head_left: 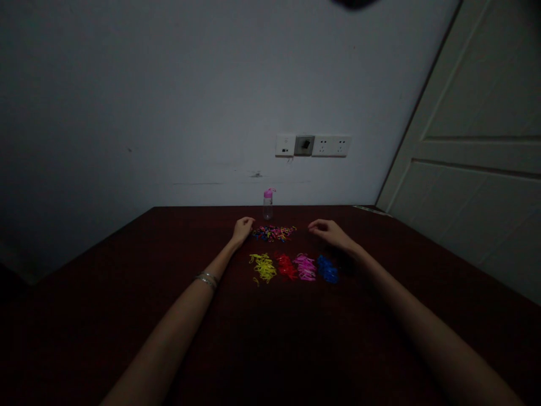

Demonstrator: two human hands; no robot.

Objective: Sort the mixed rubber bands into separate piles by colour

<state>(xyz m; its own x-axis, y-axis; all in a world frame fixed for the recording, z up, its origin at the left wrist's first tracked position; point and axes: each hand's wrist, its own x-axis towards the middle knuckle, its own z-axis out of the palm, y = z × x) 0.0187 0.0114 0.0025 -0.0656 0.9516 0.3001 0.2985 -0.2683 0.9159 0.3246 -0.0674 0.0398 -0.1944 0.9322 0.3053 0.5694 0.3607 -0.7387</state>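
On my head feed, dim light blurs single loops together, and a dark shape [354, 3] is cut off at the top edge. The left hand [243, 229] lies just beside the mixed pile [274, 233], fingers curled; the right hand [327, 231] is on its other side, apart. I can't tell whether either pinches anything. Behind stands one clear bottle [267, 210], its contents unreadable to me. Nearer the camera I count four single-colour piles: yellow pile [265, 268], red pile [286, 267], pink pile [305, 268], blue pile [327, 269].
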